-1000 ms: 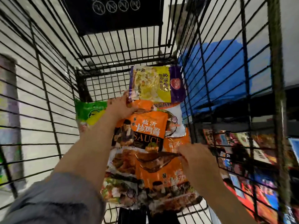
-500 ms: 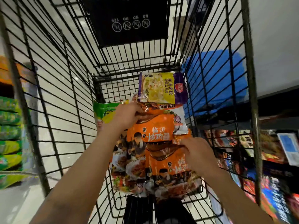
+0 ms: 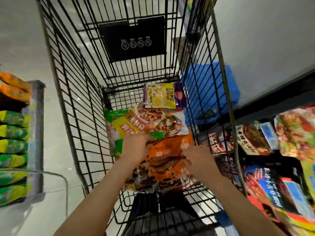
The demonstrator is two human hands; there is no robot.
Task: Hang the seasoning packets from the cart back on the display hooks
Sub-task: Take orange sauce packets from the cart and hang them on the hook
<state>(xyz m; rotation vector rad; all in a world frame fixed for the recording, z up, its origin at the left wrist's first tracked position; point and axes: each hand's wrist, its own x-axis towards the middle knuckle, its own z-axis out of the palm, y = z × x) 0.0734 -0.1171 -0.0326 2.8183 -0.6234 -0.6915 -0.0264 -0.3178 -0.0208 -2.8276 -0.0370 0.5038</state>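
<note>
now gathering the orange packets (image 3: 167, 160) higher in the cart (image 3: 81, 103) than a moment ago, left hand (image 3: 136, 147) and right hand (image 3: 198, 159) both pinching them, readying for the hooks.

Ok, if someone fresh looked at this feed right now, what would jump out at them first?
First, the heap of orange seasoning packets at the bottom of the black wire cart, with the left hand and right hand both gripping into it. Next, the yellow-and-purple packet lying at the far end of the pile. Then the packed shelves flanking the cart: green packets on the left, mixed packets on the right.
</note>
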